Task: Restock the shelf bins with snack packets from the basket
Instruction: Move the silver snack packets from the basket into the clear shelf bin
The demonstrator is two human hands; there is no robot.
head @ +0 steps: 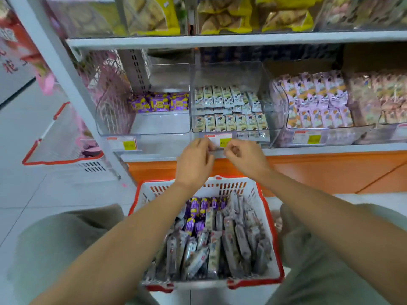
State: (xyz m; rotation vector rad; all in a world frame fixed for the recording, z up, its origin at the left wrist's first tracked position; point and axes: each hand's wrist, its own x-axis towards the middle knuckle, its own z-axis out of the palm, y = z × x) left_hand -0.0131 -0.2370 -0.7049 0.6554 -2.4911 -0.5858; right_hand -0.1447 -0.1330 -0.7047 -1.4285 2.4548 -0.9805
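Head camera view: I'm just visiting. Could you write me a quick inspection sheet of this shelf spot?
Surface: white shelf carrying clear bins.
Job's things: left bin holds only a back row of purple packets; middle bin is part full of grey-white packets; the basket between the person's knees is full of both kinds.
Clutter: nothing seen.
Grippers: left hand and right hand are at the price tag on the middle bin's front, fingers curled; grip unclear.
Cables: nothing seen.
Surroundings: second basket at left, tiled floor, yellow packets above.
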